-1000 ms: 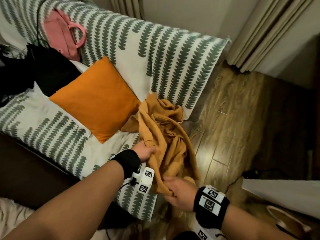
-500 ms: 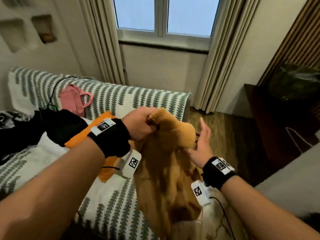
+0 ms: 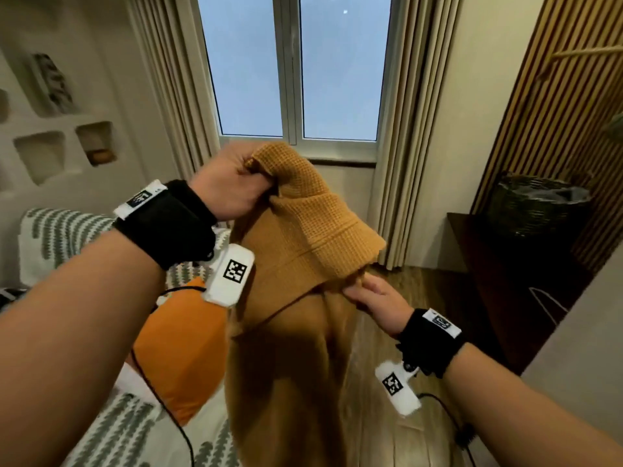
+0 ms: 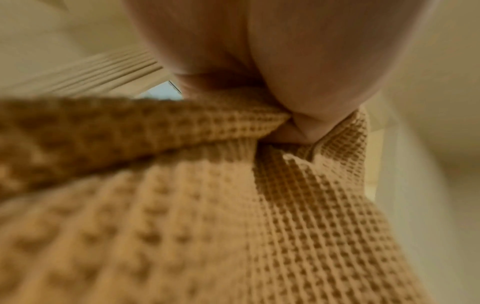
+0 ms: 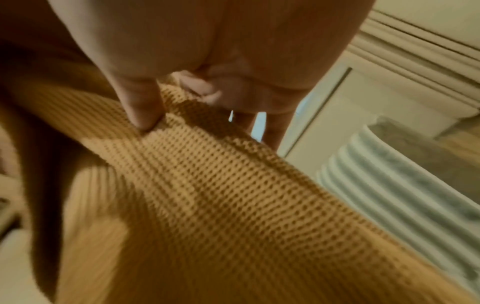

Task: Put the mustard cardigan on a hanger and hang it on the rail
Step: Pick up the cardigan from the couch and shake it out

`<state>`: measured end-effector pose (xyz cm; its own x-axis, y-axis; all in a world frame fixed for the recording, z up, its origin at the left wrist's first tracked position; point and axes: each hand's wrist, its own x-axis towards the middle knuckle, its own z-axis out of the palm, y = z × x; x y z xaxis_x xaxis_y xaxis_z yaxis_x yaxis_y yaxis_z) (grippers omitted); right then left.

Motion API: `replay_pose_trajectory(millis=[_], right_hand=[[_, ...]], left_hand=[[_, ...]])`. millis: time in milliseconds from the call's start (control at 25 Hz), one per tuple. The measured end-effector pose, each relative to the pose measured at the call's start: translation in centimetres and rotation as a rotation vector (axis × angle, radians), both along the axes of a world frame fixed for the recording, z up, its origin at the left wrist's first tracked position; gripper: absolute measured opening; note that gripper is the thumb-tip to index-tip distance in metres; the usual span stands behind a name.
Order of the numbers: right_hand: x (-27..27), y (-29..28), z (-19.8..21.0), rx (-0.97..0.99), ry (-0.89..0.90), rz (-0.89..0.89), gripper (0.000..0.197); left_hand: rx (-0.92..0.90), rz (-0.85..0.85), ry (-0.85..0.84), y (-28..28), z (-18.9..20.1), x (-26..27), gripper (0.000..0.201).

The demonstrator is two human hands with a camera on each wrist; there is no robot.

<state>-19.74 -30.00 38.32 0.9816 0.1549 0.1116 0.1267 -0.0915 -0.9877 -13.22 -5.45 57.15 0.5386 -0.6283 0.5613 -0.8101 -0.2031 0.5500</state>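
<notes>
The mustard cardigan, a waffle knit, hangs in the air in front of me, bunched, with a ribbed edge folded over near the top. My left hand grips its upper end; in the left wrist view the fingertips pinch the knit. Lower and to the right, my right hand holds the cloth under the folded edge. In the right wrist view its thumb presses the cardigan against curled fingers. A thin white triangular outline, perhaps a hanger, leans on the dark cabinet. No rail is clearly in view.
A sofa with a green leaf-pattern cover and an orange cushion are at lower left. A window with beige curtains is straight ahead. A dark cabinet with a wicker basket stands at the right before a slatted wall.
The cardigan has come up off the sofa into the air. My left hand has raised its upper end further, and my right hand, open beside the cloth half a second ago, now holds it.
</notes>
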Motion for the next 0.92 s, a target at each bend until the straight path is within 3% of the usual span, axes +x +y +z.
replay_pose_trajectory(millis=[160, 280, 440, 520, 640, 840, 920], right_hand=[[0.2, -5.5, 4.9, 0.139, -0.137, -0.145, 0.015], [0.6, -7.4, 7.5, 0.056, -0.171, -0.144, 0.018], [1.4, -8.1, 9.0, -0.025, -0.198, -0.106, 0.023], [1.6, -8.3, 9.7, -0.06, -0.183, -0.064, 0.024], [2.1, -8.7, 10.1, -0.048, -0.119, -0.048, 0.023], [2.4, -8.3, 10.3, -0.041, -0.097, -0.226, 0.026], [2.8, -8.5, 11.5, 0.097, -0.147, -0.296, 0.027]], left_hand=[[0.028, 0.28, -0.031, 1.0, -0.9, 1.7, 0.035], [0.067, 0.434, 0.041, 0.5, -2.6, 2.4, 0.06], [0.163, 0.612, 0.051, -0.7, -3.7, 3.4, 0.033], [0.208, 0.646, 0.028, -1.0, -4.2, 3.7, 0.023], [0.247, 0.67, 0.064, -1.1, -5.2, 3.6, 0.024], [0.213, 0.647, 0.239, -1.0, -5.9, 3.7, 0.028], [0.251, 0.6, 0.272, -1.2, -5.9, 3.6, 0.022]])
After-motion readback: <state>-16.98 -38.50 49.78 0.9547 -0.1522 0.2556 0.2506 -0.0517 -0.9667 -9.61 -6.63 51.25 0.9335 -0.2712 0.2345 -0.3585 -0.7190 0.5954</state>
